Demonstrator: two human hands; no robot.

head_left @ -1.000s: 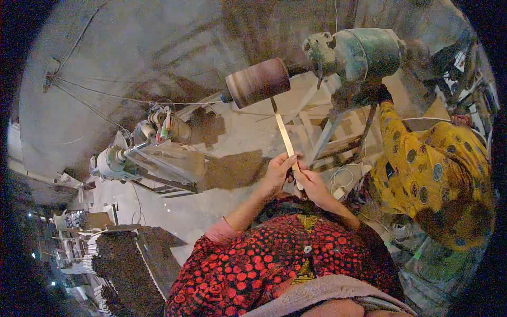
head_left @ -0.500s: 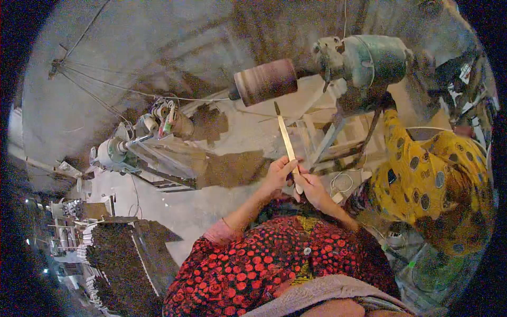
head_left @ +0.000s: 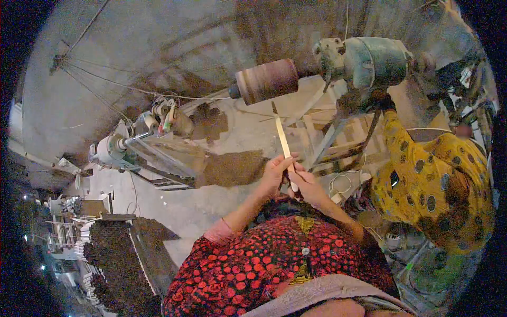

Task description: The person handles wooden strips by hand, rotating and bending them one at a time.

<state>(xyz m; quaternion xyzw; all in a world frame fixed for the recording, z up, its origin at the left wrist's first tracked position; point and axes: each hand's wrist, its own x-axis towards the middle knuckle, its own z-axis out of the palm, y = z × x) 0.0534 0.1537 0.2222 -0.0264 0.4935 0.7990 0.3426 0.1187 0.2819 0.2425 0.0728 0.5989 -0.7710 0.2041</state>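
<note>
A long, narrow, pale strip (head_left: pixel 283 138) with a dark pointed tip slants up from my hands. I cannot make out exactly what it is. My left hand (head_left: pixel 275 173) is closed on its lower part, thumb along the near side. Just to the right, my right hand (head_left: pixel 310 189) has its fingers wrapped round the lower end, which partly hides it. Straight above the tip is a brown cylindrical drum (head_left: pixel 268 82) mounted on the shaft of a green motor (head_left: pixel 369 62). The tip lies close below the drum; whether they touch I cannot tell.
A metal stand (head_left: pixel 328 138) carries the motor. To the right is a person in a yellow spotted garment (head_left: pixel 422 177). Another motor (head_left: pixel 112 151) sits on a bench at left. Stacked dark strips (head_left: pixel 113 259) fill the lower left. A white cable (head_left: pixel 340 182) lies coiled nearby.
Both hands and the strip have shifted slightly left and up. The strip's tip is a little further left under the drum. My grip looks much the same.
</note>
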